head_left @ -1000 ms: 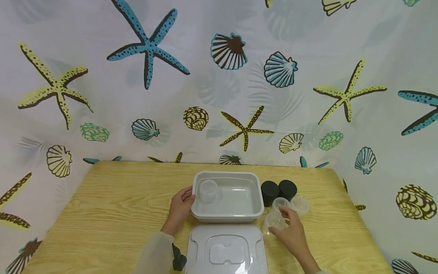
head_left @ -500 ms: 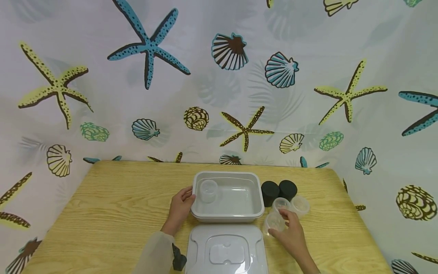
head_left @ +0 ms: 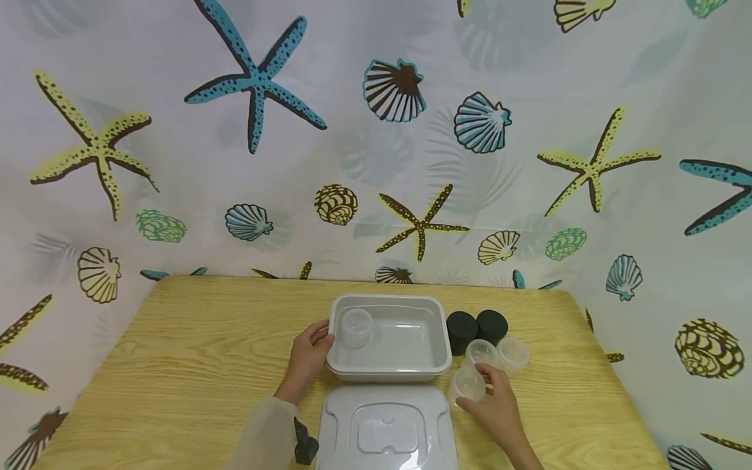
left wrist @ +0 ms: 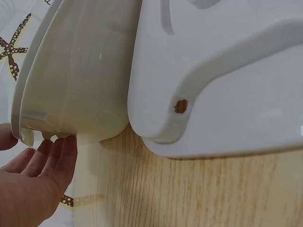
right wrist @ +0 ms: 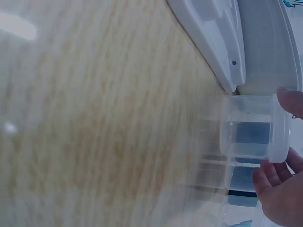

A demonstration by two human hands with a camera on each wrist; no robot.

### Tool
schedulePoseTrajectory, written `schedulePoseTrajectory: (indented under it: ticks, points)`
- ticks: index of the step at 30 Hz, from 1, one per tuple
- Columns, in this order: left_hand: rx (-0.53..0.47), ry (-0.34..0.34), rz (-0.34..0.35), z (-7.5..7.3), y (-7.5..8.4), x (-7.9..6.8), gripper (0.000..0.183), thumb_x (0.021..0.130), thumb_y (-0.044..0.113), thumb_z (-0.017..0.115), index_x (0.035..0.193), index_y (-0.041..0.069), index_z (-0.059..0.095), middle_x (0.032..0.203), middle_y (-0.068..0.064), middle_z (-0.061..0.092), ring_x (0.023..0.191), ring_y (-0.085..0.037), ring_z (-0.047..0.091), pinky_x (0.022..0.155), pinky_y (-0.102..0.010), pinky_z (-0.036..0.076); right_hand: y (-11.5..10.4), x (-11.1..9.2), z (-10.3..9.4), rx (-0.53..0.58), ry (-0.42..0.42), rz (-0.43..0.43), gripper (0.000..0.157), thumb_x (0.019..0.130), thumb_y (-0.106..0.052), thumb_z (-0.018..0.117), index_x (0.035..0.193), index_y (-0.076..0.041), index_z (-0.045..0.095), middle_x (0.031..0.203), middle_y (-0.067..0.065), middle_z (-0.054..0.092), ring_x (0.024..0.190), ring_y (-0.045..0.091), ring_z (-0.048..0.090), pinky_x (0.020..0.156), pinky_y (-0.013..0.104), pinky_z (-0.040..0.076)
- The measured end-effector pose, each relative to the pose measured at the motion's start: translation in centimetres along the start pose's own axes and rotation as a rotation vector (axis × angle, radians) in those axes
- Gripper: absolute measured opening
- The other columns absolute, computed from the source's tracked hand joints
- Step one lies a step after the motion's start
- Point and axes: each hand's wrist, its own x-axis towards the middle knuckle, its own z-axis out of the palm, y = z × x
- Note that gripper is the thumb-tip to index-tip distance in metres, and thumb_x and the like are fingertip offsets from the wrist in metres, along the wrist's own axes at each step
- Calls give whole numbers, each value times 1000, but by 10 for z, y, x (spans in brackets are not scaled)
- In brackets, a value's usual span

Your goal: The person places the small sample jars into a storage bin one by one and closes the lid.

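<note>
My left hand (head_left: 308, 356) holds the left side of a white plastic box (head_left: 411, 375). In the left wrist view its thumb is at the rim and its fingertips are against the outer wall. Inside the box, at the left, stands a clear plastic cup (head_left: 358, 328). To the right of the box, my right hand (head_left: 496, 401) has thumb and fingers on either side of the rim of another clear plastic cup (head_left: 467, 385). That cup stands upright in the right wrist view, its wide rim (right wrist: 280, 130) between thumb and fingertips.
Two more clear cups, one nearer the box (head_left: 482, 349) and one farther right (head_left: 514, 352), stand behind the right hand. Two black round containers (head_left: 462, 331) are behind them. A white lid (head_left: 388, 418) lies in front of the box on the wooden table (head_left: 194, 365).
My right hand has shifted slightly left and its fingers have come in around the front cup's rim. The left hand keeps its place on the box.
</note>
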Motion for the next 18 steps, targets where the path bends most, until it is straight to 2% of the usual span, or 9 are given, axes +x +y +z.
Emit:
schedulePoseTrajectory:
  ticks: [6, 13, 18]
  points:
    - [-2, -7, -8, -1, 0, 0, 42, 97, 8, 50, 138, 0, 46, 133, -26, 53, 120, -36, 55, 94, -39, 51, 5, -2, 4, 36, -16, 36, 68, 63, -5, 85, 122, 6, 52, 118, 23, 55, 107, 37, 57, 87, 45, 51]
    - [-3, -8, -7, -1, 0, 0, 42, 97, 8, 51, 138, 0, 46, 133, -25, 54, 119, -35, 56, 91, -36, 52, 8, -2, 9, 99, -8, 33, 71, 64, -5, 84, 125, 7, 50, 123, 25, 54, 111, 39, 56, 90, 48, 49]
    - [7, -10, -4, -2, 1, 0, 42, 97, 8, 50, 138, 1, 46, 133, -25, 53, 120, -36, 55, 95, -39, 50, 9, -2, 12, 144, -15, 54, 73, 65, -5, 84, 128, 6, 48, 129, 26, 53, 115, 40, 55, 94, 49, 48]
